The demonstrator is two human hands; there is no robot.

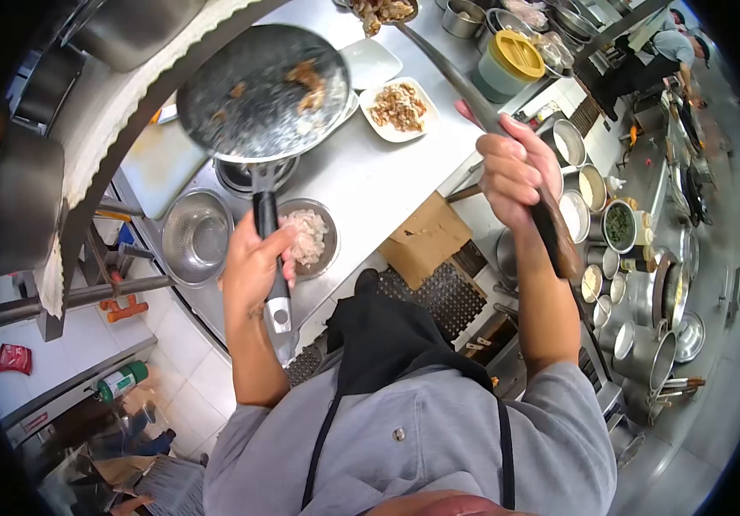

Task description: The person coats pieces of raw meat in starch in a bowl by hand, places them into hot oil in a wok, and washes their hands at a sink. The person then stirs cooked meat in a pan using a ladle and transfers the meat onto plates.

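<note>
My left hand (254, 262) grips the black handle of a frying pan (254, 107), tilted up above the steel counter, with a few brown bits stuck to its dark surface. My right hand (514, 168) is wrapped round the wooden grip of a long-handled ladle (443, 64). Browned food pieces (384, 10) sit in the ladle's bowl at the top edge, partly cut off. Between pan and ladle, a white square dish (426, 129) holds similar browned pieces. Below the pan, a metal bowl (331, 256) contains pale raw-looking chunks (306, 237), partly behind my left hand.
A steel bowl (196, 236) and a white cutting board (159, 163) lie at the left. A white plate (370, 62) stands behind the dish. A yellow-lidded container (514, 60) is at the back. Many pots line the right; a co-worker (671, 52) stands beyond. Shelf pots (17, 206) overhang left.
</note>
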